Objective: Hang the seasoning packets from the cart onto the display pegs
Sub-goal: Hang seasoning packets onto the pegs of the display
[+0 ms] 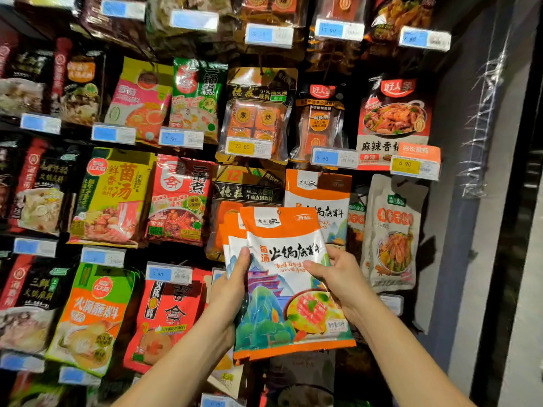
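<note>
**Shop peg wall: stack of pkts raised, not yet hooked**

Dark store display wall (351,113) fills the view, w/ rows of glossy hot-pot seasoning pouches hanging edge to edge and blue-and-white plastic price tags (169,274) clipped in front. The cart isn't in view.

Step in hand, as I read it: lining up for the hang. A fanned stack of flat orange-and-white foil packets w/ a mountain print (288,292) is held up in front of the wall, just below and left of a matching orange-and-white packet already hung (318,198). That looks like the target peg. The peg itself is hidden behind the hung stock.

- Left hand (235,277): thumb pressed on the front face at the stack's left edge, other fingers curled behind it.
- Right hand (338,277): thumb laid across the front of the top packet, fingers wrapped round the right edge.

Next move prob. needs the stack lifted up and to the right. The small punched hole in the orange top band then has to meet the peg tip, one pkt at a time or the fan squared up first.

Materials: the film is slick and shiny, thin and slightly crinkled, w/ a flat sealed border. Pouches are limp, so the top band may fold over as it meets the peg.
</note>
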The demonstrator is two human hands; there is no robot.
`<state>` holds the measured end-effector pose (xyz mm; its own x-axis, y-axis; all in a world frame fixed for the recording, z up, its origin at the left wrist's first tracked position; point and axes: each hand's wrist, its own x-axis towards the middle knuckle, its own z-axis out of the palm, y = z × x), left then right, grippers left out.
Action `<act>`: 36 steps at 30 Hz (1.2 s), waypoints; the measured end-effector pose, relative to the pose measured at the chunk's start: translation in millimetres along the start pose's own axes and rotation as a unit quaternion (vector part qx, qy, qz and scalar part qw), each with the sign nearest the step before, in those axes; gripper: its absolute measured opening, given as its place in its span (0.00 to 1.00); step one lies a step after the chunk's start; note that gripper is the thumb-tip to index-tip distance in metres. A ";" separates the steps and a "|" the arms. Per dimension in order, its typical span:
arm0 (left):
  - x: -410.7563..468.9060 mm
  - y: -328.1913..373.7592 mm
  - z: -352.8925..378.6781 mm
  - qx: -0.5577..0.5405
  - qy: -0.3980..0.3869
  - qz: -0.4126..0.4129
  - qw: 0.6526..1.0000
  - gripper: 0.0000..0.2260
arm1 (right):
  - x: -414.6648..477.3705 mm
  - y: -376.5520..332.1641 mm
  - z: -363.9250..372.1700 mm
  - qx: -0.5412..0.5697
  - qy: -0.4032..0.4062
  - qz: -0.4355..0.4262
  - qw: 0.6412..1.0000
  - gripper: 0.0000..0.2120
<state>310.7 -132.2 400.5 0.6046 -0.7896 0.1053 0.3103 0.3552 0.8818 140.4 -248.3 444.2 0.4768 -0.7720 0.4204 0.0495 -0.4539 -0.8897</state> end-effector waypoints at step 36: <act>20.6 22.2 -41.2 -0.012 0.111 0.099 0.989 0.13 | 68.9 -76.4 -33.8 -0.042 0.131 -0.048 0.989 0.39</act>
<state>360.3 -119.9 403.3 0.8006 -0.5749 0.1687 0.1851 0.5050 0.8430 139.8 -281.8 547.1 0.2283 -0.8080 0.5432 0.0053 -0.5569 -0.8306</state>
